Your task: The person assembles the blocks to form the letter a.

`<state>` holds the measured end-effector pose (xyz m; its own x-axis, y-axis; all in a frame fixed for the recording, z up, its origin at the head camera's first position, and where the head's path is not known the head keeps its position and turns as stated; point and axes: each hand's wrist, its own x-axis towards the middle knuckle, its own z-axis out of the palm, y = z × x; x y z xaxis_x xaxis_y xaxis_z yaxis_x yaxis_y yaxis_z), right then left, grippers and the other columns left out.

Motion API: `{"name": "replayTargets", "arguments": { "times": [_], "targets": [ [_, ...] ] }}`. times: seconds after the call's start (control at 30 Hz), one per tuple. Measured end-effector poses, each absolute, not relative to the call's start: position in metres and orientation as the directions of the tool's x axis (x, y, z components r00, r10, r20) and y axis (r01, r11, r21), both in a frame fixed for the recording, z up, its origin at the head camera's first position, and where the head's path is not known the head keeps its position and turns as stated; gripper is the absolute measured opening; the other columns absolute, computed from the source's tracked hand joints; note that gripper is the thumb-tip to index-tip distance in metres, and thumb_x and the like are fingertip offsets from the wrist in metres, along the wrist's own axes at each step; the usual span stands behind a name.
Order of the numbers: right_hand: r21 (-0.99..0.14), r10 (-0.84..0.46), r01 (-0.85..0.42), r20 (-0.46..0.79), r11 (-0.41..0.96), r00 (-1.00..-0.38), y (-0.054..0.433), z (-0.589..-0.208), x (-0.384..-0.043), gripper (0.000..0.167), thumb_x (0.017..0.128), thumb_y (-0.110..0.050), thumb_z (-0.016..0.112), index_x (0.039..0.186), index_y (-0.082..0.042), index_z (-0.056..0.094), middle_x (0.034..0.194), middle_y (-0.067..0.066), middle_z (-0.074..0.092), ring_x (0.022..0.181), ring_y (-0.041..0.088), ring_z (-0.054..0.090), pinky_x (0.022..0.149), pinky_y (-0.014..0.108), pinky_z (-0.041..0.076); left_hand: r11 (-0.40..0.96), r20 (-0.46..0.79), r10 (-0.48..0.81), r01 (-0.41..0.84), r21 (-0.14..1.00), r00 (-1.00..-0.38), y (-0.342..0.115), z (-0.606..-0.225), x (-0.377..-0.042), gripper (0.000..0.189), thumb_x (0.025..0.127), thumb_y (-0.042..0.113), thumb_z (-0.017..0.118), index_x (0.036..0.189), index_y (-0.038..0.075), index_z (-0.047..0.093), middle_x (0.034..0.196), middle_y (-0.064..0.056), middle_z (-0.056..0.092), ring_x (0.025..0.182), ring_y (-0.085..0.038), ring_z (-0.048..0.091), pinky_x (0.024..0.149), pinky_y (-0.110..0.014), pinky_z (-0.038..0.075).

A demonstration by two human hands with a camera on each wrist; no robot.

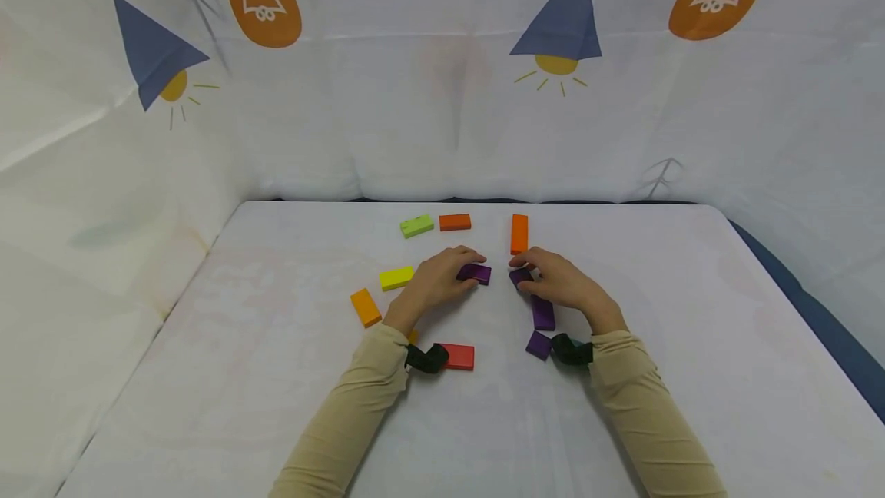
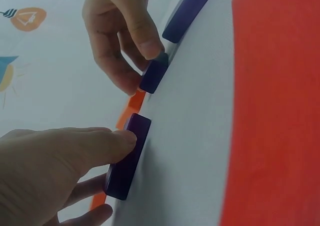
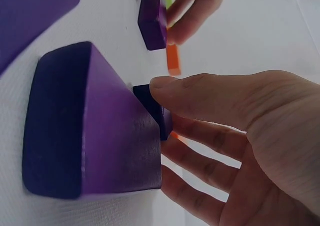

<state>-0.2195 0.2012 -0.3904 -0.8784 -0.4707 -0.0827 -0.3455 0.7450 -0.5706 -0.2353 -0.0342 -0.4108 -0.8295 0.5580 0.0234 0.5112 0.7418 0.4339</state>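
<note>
My left hand (image 1: 437,280) pinches a purple block (image 1: 478,273) between thumb and fingers; in the left wrist view the thumb lies on the near side of that purple block (image 2: 129,158). To the right, my right hand (image 1: 563,280) holds a second purple block (image 1: 519,276) by its thumb and fingertips. Seen from the right wrist, this dark block (image 3: 152,105) is partly covered by a larger-looking purple block (image 3: 112,131) in front. Two more purple blocks, one upright (image 1: 543,315) and one turned (image 1: 538,345), lie below the right hand. Just beyond it lies an orange block (image 1: 519,233).
At the back are a green block (image 1: 417,226) and a dark orange block (image 1: 455,222). Left of the left hand lie a yellow block (image 1: 396,278) and a light orange block (image 1: 366,307). A red block (image 1: 459,357) lies by the left wrist strap. A printed cloth (image 1: 394,114) hangs behind the table.
</note>
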Motion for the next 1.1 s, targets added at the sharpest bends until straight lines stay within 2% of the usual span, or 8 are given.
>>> {"name": "replayTargets", "arguments": {
  "times": [0.63,1.1],
  "targets": [
    [-0.574,-0.453,-0.318,-0.105,0.755,-0.885,0.2030,-0.3919,-0.2200,0.039,0.086,-0.011,0.066,0.123,-0.003,0.057,0.120,0.015,0.058,0.111,0.034,0.054,0.091,0.047,0.048,0.772,0.040,0.543,0.517,0.371,-0.839,-0.0319,-0.4119,-0.2331,0.038,0.090,0.024,0.065,0.127,0.018,0.060,0.127,-0.001,0.059,0.111,-0.018,0.057,0.093,-0.035,0.049],
    [-0.551,-0.445,-0.309,-0.130,0.775,-0.886,0.2029,-0.3922,-0.2235,0.038,0.086,-0.011,0.066,0.122,-0.005,0.058,0.119,0.014,0.058,0.110,0.031,0.054,0.090,0.045,0.050,0.771,0.066,0.530,0.512,0.379,-0.846,-0.0341,-0.4119,-0.2323,0.036,0.089,0.021,0.066,0.124,0.017,0.062,0.121,-0.002,0.061,0.106,-0.018,0.058,0.089,-0.035,0.051]
  ]
}}
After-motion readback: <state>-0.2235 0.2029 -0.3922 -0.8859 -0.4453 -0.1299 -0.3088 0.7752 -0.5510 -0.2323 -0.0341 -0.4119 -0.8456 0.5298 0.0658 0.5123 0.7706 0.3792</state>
